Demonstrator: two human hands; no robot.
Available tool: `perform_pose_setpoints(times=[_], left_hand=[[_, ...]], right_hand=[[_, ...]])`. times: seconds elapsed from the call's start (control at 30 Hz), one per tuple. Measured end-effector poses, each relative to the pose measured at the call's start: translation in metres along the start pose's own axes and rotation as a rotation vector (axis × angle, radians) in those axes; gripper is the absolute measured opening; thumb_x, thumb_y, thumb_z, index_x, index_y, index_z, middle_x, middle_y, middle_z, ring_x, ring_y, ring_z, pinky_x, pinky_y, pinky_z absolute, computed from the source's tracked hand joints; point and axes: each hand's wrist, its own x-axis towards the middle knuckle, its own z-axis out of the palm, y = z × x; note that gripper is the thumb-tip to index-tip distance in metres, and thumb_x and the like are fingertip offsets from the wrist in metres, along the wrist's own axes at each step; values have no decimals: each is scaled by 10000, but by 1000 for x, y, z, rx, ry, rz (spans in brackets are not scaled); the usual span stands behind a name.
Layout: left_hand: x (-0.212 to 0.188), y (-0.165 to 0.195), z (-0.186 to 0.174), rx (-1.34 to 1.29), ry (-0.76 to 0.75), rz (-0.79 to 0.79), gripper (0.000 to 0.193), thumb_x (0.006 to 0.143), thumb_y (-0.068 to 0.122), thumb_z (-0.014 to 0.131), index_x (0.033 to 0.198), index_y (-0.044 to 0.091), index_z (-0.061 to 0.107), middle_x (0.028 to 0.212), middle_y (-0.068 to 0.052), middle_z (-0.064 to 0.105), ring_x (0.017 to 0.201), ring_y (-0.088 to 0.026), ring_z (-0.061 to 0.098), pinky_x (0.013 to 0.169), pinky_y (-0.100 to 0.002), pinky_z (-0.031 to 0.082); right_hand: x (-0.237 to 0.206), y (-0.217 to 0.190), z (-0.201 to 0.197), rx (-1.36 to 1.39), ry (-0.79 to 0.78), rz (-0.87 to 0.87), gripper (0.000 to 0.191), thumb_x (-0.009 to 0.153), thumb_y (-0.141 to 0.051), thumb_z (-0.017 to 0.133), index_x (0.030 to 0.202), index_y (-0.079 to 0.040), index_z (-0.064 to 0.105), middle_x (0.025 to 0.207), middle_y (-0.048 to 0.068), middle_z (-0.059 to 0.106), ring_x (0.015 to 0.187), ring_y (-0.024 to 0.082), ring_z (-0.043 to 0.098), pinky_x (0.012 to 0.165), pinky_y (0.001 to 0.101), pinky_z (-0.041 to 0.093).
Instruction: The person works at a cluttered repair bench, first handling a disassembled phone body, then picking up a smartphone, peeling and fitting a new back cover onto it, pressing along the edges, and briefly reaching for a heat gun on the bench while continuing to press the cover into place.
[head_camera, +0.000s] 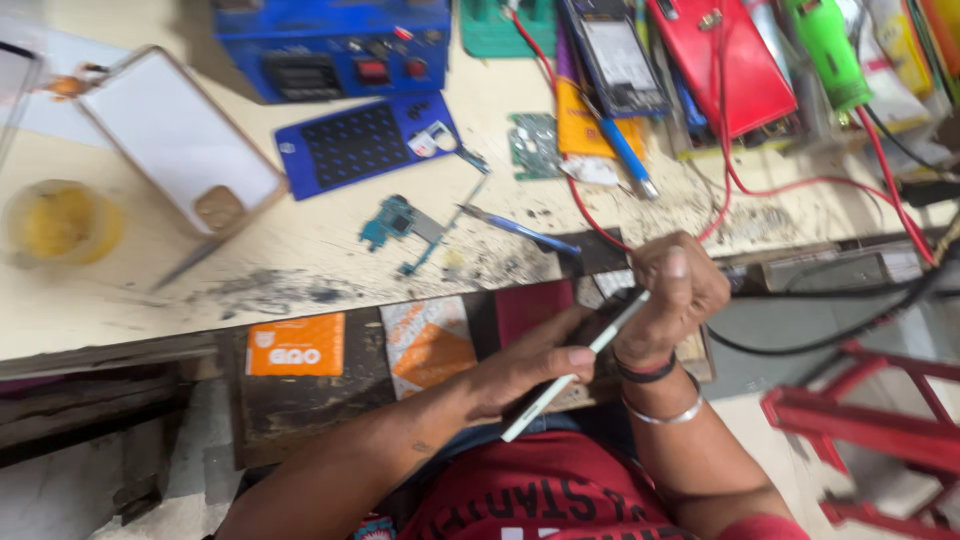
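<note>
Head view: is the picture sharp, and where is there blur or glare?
Head view: soft all over with motion blur; the white phone case with tan rim glares pale; left hand and right hand holding the thin white pen-shaped tool are smeared; light is even, shadows weak.

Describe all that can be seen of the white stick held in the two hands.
The stick is thin, straight and white, smooth like plastic, with faint dark marks near its lower end. It lies slanted, from lower left up to the right, in front of the red shirt and below the bench edge. The left hand pinches its middle between thumb and fingers. The right hand closes around its upper end, which hides the tip. The lower end is free.
</note>
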Motion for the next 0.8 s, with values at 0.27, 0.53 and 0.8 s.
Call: perform_pose_setpoints(times=[0.27,0.53,0.8], left_hand=[[3,-8,-8,-5,8,-9,769,905,620,634,1367,36,445,963,-46,546,833,-76,546,695,-233,458],[5,-8,-9,131,-39,75,849,935,632,648,1457,-2,433,1071,-73,544,979,-134,548,832,-281,475],[-4,9,-5,233,-60,87,998,873,641,695,1558,-21,398,1263,-163,573,1170,-239,556,992,-367,466]], right_hand=[[-1,11,1,27,16,-3,531,1111,-298,519,680,1,439,616,77,482,540,108,370,523,255,250],[-5,-1,-2,75,9,-105,474,1121,-287,534,742,-14,453,654,101,516,545,109,403,532,247,305],[2,-29,-51,39,-342,-190,427,901,-346,773,990,0,539,950,137,616,832,171,620,742,273,519]])
